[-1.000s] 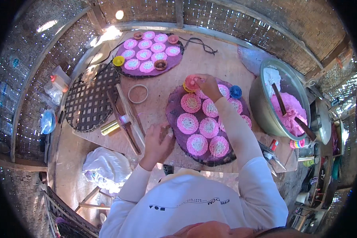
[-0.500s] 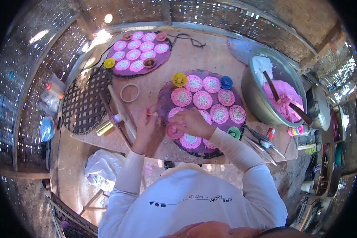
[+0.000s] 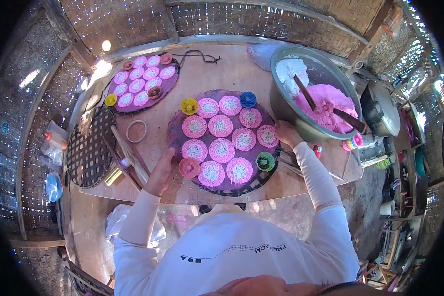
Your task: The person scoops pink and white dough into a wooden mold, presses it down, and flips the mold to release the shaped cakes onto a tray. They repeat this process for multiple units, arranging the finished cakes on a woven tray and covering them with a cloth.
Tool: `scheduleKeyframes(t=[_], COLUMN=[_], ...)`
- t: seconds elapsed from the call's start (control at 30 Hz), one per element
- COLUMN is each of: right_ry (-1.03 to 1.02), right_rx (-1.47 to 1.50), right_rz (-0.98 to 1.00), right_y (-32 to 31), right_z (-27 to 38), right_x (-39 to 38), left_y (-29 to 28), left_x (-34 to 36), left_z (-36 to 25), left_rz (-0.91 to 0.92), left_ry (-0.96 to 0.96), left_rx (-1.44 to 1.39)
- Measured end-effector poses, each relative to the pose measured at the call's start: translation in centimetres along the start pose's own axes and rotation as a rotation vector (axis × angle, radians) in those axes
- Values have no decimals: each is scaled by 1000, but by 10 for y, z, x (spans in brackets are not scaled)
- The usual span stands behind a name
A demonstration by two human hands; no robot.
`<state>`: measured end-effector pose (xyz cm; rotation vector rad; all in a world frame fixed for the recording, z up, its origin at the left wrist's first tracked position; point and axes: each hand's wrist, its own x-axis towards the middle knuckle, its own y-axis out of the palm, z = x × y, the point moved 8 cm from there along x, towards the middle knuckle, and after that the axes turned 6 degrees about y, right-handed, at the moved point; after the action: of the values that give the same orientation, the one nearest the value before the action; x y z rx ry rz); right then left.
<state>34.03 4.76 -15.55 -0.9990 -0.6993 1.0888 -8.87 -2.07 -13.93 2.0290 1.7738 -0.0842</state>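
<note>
A round woven tray with a purple sheet lies in front of me. Several flat pink lacy discs with white centres, such as one disc, cover it. Small fluted cups stand around its rim: a yellow cup, a blue cup, a green cup and a pink cup. My left hand is at the tray's left edge, its fingers partly hidden. At the right edge, my right hand grips the rim beside a disc, with its fingertips out of sight.
A large grey-green basin at the right holds pink and white dough with two paddles. Another loaded tray sits far left. Left are a lattice frame, wooden sticks and a ring. Metal tools lie near my right forearm.
My right hand has left the pink cup and moved to the tray's right edge. My left hand has come down to its left edge. The whole view has shifted.
</note>
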Motion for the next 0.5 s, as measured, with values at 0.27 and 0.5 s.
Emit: scheduleKeyframes(t=[0.27,0.5], right_ry=[-40,259], right_rx=[59,654], right_rz=[252,530], right_y=[34,35], right_z=[-7,7], right_x=[24,-1], left_y=[-28,-38], left_x=[29,12], left_z=[16,9], left_rz=[-105,-353], left_ry=[-1,-101], left_rx=[-45,-175])
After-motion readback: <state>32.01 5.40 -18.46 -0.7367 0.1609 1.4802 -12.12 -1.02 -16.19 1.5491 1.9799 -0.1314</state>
